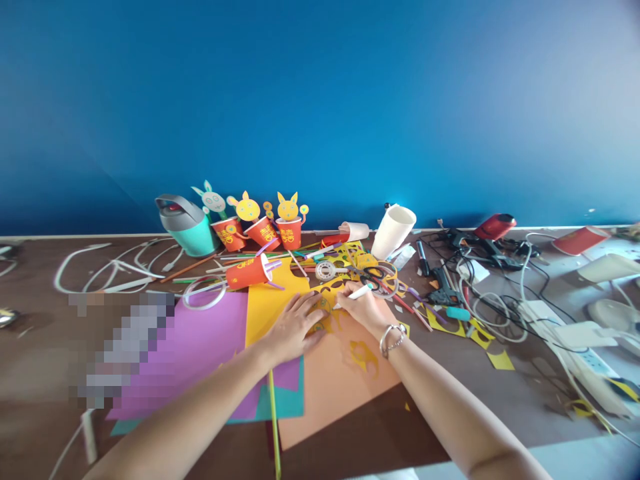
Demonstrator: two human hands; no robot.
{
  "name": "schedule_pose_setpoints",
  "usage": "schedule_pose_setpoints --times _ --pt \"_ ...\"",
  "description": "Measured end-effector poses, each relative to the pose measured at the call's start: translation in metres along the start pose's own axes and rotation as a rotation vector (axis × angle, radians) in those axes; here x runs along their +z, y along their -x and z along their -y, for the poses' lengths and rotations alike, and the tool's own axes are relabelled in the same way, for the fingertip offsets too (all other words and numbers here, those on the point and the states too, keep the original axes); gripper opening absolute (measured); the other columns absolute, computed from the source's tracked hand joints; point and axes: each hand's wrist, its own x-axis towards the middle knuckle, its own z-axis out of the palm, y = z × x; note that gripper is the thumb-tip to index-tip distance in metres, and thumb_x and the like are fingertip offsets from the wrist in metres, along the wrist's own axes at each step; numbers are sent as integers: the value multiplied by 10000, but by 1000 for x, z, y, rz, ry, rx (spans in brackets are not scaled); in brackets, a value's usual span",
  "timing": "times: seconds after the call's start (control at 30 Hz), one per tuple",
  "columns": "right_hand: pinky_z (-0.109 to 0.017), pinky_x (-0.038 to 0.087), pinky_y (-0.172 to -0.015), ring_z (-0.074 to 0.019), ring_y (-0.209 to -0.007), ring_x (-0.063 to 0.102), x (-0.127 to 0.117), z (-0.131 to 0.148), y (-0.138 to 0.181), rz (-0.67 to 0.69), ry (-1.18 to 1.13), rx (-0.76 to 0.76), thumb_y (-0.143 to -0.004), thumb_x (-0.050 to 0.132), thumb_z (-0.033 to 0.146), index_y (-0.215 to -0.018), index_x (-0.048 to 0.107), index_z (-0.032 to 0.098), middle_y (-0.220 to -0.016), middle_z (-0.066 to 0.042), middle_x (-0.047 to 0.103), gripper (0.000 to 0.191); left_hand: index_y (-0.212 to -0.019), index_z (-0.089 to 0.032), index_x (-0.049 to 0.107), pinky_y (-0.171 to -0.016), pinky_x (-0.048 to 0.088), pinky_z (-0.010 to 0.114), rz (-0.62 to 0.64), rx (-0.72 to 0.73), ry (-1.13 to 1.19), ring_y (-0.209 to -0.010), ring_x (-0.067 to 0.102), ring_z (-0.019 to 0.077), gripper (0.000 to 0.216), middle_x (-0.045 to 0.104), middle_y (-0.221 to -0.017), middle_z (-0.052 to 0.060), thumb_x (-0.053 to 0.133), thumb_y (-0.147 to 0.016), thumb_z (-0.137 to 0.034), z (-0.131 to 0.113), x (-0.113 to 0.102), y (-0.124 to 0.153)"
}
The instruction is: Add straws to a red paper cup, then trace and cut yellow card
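My left hand [296, 327] lies flat with its fingers stretched out, pressing on a piece of yellow cut paper [323, 308]. In my right hand [365, 310] is a white pen [361, 291], pinched with its lower end down by that yellow paper. Both hands rest over a sheet of orange paper [330, 400]. Another yellow cut-out scrap [364, 358] lies on it near my right wrist. Just beyond my right hand are black-handled scissors [375, 275]. A red paper cup [247, 272] with purple strips lies on its side past my left hand.
Several red cups with animal faces [289, 233] stand at the back beside a teal kettle-like container [193, 230]. Purple paper [195, 353] lies left. A white cup [393, 230], glue gun [444, 287], tangled cables and a power strip [565, 340] crowd the right.
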Motion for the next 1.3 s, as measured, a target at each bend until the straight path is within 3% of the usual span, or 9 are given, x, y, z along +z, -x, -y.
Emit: schedule_pose_setpoints --times 0.43,1.3 --pt "-223 233 -391 -91 -429 356 1 0 -1 -33 8 -1 -681 635 361 -534 434 209 -467 46 454 292 -1117 -241 604 -1085 336 538 15 -9 7 -1309 415 293 272 513 -1346 113 572 -854 -301 -1 -2 -1" --pt "-211 261 -405 -92 -444 386 6 -14 -3 -64 29 39 -757 613 454 -612 451 199 -503 36 504 336 -1111 -219 596 -1095 326 526 21 -5 -20 -1327 395 291 266 492 -1367 130 559 -864 -310 0 0 1"
